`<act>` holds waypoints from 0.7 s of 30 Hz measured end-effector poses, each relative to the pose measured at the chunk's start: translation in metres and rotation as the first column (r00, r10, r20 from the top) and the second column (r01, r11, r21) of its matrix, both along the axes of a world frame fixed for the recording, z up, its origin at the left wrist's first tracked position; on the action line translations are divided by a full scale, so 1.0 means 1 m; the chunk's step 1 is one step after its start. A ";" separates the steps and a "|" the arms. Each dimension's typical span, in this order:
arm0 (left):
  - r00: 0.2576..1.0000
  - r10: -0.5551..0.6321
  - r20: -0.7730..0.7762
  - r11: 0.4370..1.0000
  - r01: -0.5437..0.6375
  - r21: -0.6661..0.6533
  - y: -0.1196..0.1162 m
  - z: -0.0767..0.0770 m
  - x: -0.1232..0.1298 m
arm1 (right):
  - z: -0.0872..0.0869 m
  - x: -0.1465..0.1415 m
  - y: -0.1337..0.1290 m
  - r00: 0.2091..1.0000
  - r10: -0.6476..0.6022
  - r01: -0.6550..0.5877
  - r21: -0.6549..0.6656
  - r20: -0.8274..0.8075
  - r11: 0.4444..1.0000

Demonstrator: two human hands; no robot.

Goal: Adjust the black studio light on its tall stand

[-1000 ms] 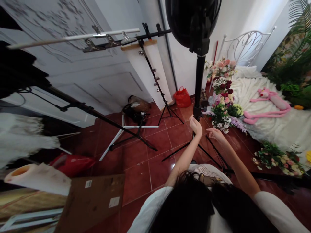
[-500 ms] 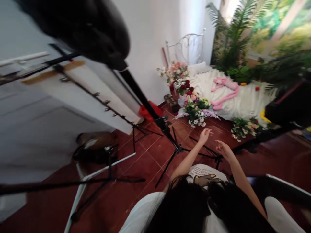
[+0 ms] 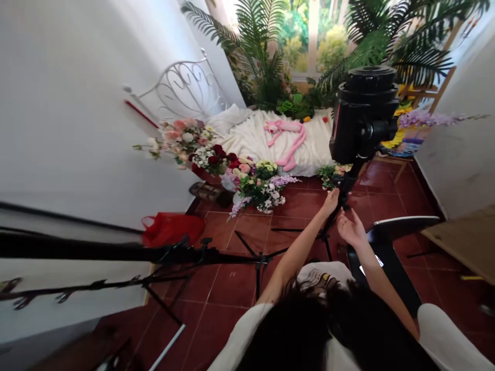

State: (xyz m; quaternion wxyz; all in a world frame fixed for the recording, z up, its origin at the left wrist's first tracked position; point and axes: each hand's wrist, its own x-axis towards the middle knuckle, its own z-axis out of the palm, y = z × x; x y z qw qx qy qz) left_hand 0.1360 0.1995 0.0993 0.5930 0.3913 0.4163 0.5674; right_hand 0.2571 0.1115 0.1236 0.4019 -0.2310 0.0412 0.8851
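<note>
A black studio light (image 3: 365, 116) sits on top of a black light stand (image 3: 350, 183), in front of me to the right. Against the upper part of the stand's pole, my left hand (image 3: 330, 203) is closed, its fingertips partly hidden behind the pole. Just right of the pole and a little lower, my right hand (image 3: 351, 228) is turned palm up with fingers loosely bent and apart. I see nothing in that palm; its fingertips are close to the pole.
A second black stand (image 3: 193, 255) crosses the left side, its tripod legs on the red tiles. Beyond are flower bunches (image 3: 247, 180) and a white-draped bed (image 3: 247, 139) with a pink plush toy (image 3: 286, 135). A red bag (image 3: 172, 229) lies left; a black chair (image 3: 398, 268) stands right.
My view has swung to the right, bringing the studio light in front of me. My hands, earlier apart in the air, are now at its stand, the left one closed on the pole.
</note>
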 end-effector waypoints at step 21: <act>0.991 -0.061 -0.118 0.992 0.074 0.103 -0.006 -0.003 -0.002 | 0.008 -0.010 0.021 0.851 -0.218 0.028 0.374 0.477 0.927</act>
